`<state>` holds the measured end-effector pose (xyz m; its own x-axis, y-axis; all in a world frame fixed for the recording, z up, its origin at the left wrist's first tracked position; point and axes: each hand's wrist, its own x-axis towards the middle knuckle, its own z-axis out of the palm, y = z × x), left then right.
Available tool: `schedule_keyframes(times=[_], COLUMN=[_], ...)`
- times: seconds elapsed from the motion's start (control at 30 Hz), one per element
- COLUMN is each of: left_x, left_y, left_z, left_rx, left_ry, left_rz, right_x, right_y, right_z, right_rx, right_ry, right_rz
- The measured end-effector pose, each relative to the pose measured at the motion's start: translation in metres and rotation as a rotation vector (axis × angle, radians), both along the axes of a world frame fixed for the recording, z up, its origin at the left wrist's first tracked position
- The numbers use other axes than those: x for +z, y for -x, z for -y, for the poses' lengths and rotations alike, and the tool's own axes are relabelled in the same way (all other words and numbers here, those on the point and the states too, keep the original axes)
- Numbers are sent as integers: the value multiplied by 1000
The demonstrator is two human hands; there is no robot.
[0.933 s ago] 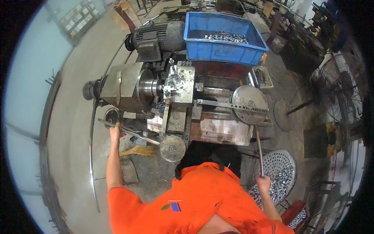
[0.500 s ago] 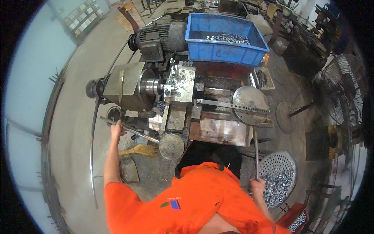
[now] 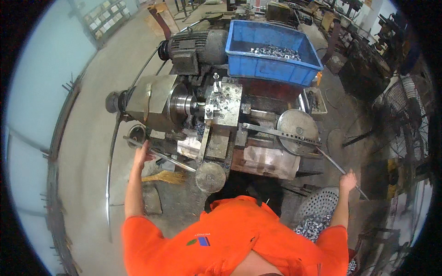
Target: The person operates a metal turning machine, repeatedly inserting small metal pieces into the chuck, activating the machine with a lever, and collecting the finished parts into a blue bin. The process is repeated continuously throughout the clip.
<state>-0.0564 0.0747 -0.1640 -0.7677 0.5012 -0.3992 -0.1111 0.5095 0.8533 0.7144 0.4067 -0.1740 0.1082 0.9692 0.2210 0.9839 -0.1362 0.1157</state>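
My left hand [image 3: 142, 155] is closed round the upper part of a long metal lever [image 3: 177, 163], which runs down to a round metal disc [image 3: 210, 177] at the machine's front. Out to the right, my right hand [image 3: 348, 181] grips a second steel lever [image 3: 330, 158] fixed to a larger disc [image 3: 294, 131]. A flat bar with a row of holes [image 3: 276, 132] links that disc to the lathe's slide. The tool block [image 3: 225, 103], scattered with metal chips, sits close to the round chuck [image 3: 183, 104]. Whatever the chuck holds is too small to make out.
A blue bin [image 3: 274, 69] with small metal parts stands behind the lathe, beside a motor [image 3: 195, 48]. Near my right arm is a perforated basket [image 3: 324, 200] of shiny metal pieces. A straw broom [image 3: 170, 176] lies below the left lever. A fan [image 3: 405, 115] stands far right.
My right hand has swung its lever outward and up to the right, away from the basket, and the larger disc has turned with it. My left hand keeps its hold; the view has shifted slightly.
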Motion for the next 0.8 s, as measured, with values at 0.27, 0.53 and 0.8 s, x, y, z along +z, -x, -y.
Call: schedule_keyframes(times=[0.27, 0.53, 0.8], left_x=[-133, -161, -147], left_y=[57, -44, -8], left_z=[78, 16, 38], left_rx=[-463, -81, -728], left_ry=[522, 757, 893], left_rz=[-668, -658, -754], right_x=[-12, 0, 55], right_y=[108, 124, 179], right_z=[87, 110, 85], right_rx=[398, 354, 590], right_ry=[-204, 94, 102], right_rz=[-442, -694, -707])
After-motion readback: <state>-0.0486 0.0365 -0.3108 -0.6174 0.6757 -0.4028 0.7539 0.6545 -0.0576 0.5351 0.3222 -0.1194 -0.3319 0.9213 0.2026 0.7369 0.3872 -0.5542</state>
